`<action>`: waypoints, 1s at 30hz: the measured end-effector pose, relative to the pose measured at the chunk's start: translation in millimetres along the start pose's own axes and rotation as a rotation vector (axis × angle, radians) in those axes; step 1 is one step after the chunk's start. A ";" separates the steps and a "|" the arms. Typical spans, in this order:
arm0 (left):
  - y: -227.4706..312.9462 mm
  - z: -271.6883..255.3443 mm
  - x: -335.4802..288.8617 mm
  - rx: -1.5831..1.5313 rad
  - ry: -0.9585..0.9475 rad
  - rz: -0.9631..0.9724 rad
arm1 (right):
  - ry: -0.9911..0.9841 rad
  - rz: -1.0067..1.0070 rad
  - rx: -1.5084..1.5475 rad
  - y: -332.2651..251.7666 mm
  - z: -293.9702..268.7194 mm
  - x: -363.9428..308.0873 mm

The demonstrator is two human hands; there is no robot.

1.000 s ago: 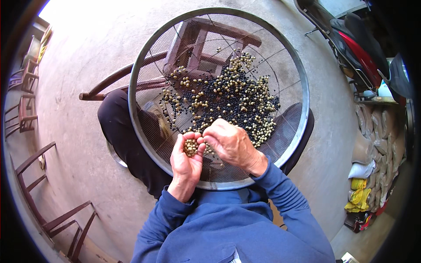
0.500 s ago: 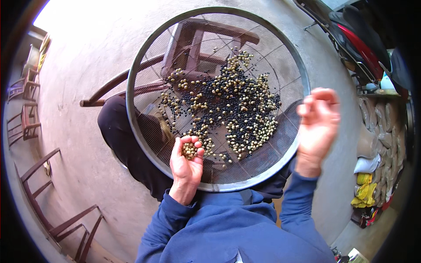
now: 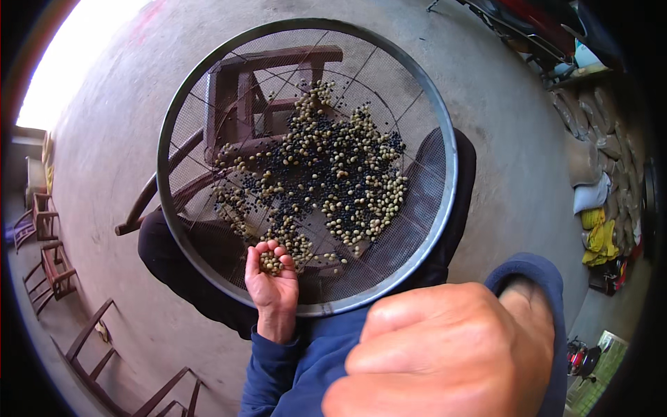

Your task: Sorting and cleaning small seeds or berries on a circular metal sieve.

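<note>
A large round sieve (image 3: 450, 187) with a metal rim and fine mesh rests across my lap. Pale yellowish beans (image 3: 368, 205) lie mixed with smaller black ones (image 3: 292, 163) over the middle of the mesh. At the sieve's near left edge, my left hand (image 3: 274, 295) is cupped palm up, its fingers curled round a small heap of pale beans (image 3: 270, 263). My right hand (image 3: 448, 354) looms large at the lower right, back outward and close to the camera. Its fingers are curled in; whatever they hold is hidden.
Beneath the sieve, a dark wooden chair (image 3: 229, 104) shows through the mesh. More wooden chairs (image 3: 55, 267) stand along the left. To the right are stacked filled sacks (image 3: 583, 163) and a yellow bag (image 3: 601, 243); part of a motorbike (image 3: 535, 24) stands at the upper right.
My right hand has come from beside the sieve's right rim up toward the camera, its fingers now curled. The view has shifted, while my left hand still cups the beans.
</note>
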State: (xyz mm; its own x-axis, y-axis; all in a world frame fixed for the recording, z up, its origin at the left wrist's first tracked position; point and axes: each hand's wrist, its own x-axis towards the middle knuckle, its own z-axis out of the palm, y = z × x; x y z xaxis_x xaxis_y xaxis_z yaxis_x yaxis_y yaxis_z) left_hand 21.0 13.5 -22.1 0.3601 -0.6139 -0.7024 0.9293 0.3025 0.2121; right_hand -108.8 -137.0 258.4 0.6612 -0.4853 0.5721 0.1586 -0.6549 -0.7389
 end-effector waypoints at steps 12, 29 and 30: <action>-7.2 8.0 -2.7 -0.031 0.032 0.003 | -0.395 0.306 0.029 7.9 -49.8 -16.0; -9.2 7.6 -5.1 0.004 0.027 0.011 | -0.720 0.337 -0.622 226.9 3.6 -149.7; -9.4 7.8 -5.0 0.004 0.027 0.012 | -0.723 0.341 -0.630 228.2 4.5 -151.2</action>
State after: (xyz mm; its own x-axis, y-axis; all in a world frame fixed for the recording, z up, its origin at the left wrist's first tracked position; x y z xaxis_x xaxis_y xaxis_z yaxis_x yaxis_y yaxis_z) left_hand 11.2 8.1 -15.3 0.3686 -0.5905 -0.7180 0.9254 0.3066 0.2229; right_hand -169.3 -210.4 1.6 0.9170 -0.3731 -0.1408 -0.3980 -0.8344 -0.3813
